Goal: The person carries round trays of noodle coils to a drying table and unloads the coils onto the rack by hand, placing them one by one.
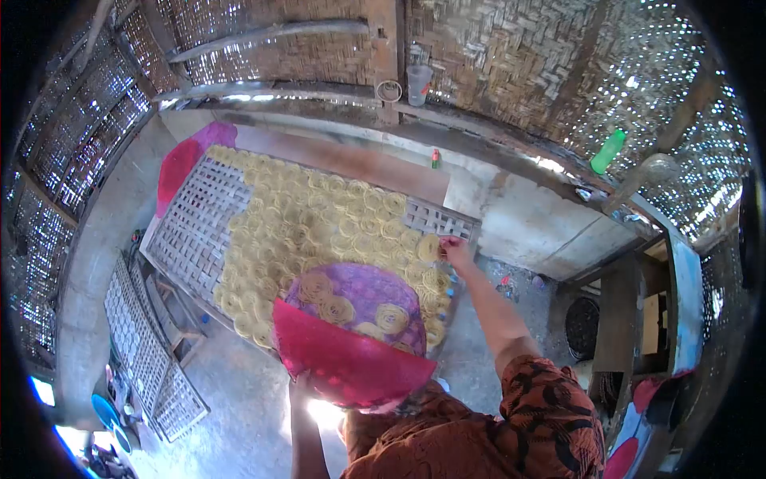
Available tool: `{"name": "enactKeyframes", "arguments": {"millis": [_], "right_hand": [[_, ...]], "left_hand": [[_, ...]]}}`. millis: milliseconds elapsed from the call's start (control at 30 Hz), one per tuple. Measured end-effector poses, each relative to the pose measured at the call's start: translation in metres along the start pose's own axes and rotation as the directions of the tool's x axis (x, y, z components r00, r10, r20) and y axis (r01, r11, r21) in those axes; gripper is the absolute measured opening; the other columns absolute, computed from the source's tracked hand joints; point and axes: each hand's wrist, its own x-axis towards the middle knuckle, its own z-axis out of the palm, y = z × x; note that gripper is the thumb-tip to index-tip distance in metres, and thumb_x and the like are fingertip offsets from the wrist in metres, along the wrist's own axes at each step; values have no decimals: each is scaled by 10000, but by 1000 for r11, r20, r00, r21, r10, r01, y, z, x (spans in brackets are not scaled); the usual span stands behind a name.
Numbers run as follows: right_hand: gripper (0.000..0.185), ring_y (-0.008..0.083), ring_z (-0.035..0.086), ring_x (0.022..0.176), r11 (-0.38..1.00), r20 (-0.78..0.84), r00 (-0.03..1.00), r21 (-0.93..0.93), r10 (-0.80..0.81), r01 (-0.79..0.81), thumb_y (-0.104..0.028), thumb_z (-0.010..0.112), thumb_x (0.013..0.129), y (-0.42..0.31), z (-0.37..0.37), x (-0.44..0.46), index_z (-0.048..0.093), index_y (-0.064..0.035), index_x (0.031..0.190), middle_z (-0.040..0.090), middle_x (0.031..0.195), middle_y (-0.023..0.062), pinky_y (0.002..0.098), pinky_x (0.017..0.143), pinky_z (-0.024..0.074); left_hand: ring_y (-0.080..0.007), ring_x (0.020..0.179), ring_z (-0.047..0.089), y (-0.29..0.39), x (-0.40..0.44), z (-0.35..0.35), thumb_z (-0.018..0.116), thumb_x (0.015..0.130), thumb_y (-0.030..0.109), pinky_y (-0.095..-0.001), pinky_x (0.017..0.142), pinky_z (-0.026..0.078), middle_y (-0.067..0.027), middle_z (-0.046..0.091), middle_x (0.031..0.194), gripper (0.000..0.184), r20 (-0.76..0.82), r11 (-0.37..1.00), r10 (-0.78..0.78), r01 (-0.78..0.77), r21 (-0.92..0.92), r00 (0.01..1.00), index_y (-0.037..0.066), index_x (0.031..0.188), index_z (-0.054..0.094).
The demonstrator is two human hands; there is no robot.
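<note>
Many pale yellow coiled rounds (299,209) cover most of a woven lattice rack (195,215). My right hand (456,251) is at the rack's right end, its fingers closed at the edge of one yellow round (429,247). Near my body, my left hand (300,385) grips the lower left rim of a tilted basin, pink-red outside (347,359) and purple inside (359,286). Several coiled rounds (391,318) lie in the basin, which overlaps the rack's front edge. Most of my left hand's fingers are hidden by the rim.
Another lattice rack (152,351) leans at the lower left. A red and purple cover or basin (177,169) is at the rack's far left corner. A small bottle (436,158) stands on the back ledge. Wooden shelving (618,319) is at the right.
</note>
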Motion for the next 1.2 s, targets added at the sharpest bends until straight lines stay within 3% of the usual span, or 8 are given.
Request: {"name": "enactKeyframes", "arguments": {"millis": [133,333,667,767,833,900,1067,1200], "right_hand": [[220,333,622,783,608,146,957,-745,-252,274,-39,582,784,-36,4,-25,678,-131,960,624,883,168,405,712,505],[190,331,604,799,850,579,756,-194,-305,491,-201,726,716,-103,46,-100,627,-83,825,620,848,122,388,700,490],[170,341,522,985,315,879,335,-230,-339,921,-179,598,779,-87,38,-99,583,-75,912,553,988,123,424,865,409],[140,290,566,903,403,850,410,-265,-331,876,-162,536,830,-90,40,-87,577,-50,904,574,907,102,384,800,450],[127,210,578,762,961,514,839,-274,178,-36,-176,518,872,-59,40,-51,582,-67,887,563,784,51,337,695,475],[148,129,543,673,832,619,700,132,356,-539,-200,495,909,-78,26,-19,587,-94,862,528,710,1,283,622,463],[172,100,537,714,971,179,957,107,-229,213,-15,568,836,-36,39,83,572,-86,994,542,769,24,265,594,458],[348,112,542,740,977,183,979,174,91,-124,46,588,796,-64,57,88,544,-87,1115,562,857,34,280,615,468]], "left_hand": [[-257,908,635,26,-28,85,549,818,238,-395,716,568,-121,581,1105,488,-174,988,94,-114,-108,980,24,1237,425],[-254,997,597,41,-28,143,572,811,198,-397,847,502,-125,585,1093,474,-201,973,101,-139,-185,974,11,1230,453],[-270,993,587,6,21,144,577,823,164,-417,871,475,-107,588,1107,397,-210,979,128,-158,-129,969,30,1188,496],[-290,1048,578,7,16,144,545,843,157,-453,922,468,-112,583,1153,441,-244,959,15,-83,-271,970,28,1254,448],[-287,1036,583,17,11,146,549,839,153,-448,912,475,-113,588,1135,438,-289,967,25,-97,-236,957,29,1248,453],[-224,845,615,34,-6,152,636,787,174,-362,727,515,-77,610,926,384,-296,965,113,-176,-195,948,46,1130,521],[-250,969,599,50,-24,135,560,825,156,-382,847,493,-136,579,1093,444,-257,981,68,-112,-160,964,1,1226,448],[-257,1012,588,50,-19,144,552,828,168,-386,887,483,-139,563,1131,463,-283,965,112,-172,-196,953,-1,1242,429]]}}
